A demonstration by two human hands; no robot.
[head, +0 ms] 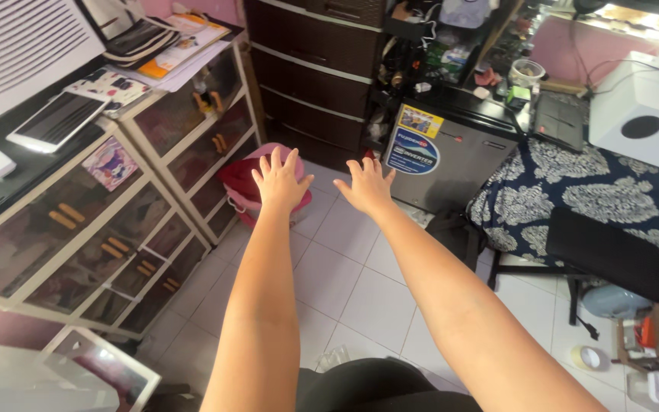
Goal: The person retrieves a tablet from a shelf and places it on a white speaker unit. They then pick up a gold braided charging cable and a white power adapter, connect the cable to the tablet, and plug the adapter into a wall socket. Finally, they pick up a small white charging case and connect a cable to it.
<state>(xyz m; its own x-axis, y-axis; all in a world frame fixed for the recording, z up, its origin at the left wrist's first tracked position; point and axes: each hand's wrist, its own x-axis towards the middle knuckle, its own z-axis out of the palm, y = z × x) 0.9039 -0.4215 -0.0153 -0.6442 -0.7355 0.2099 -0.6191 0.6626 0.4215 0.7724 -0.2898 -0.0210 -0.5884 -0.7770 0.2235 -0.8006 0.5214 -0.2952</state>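
Both hands stretched toward a pink and red soft fabric bag on the floor.

The left hand hovered just above it, fingers spread, holding nothing; the right hand was spread beside it. The bag looked light, floppy, best gripped at its rim, near a small grey fridge.

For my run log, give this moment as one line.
left hand: open, empty, over pink bag | right hand: open, empty, near mini fridge | floor: white tile
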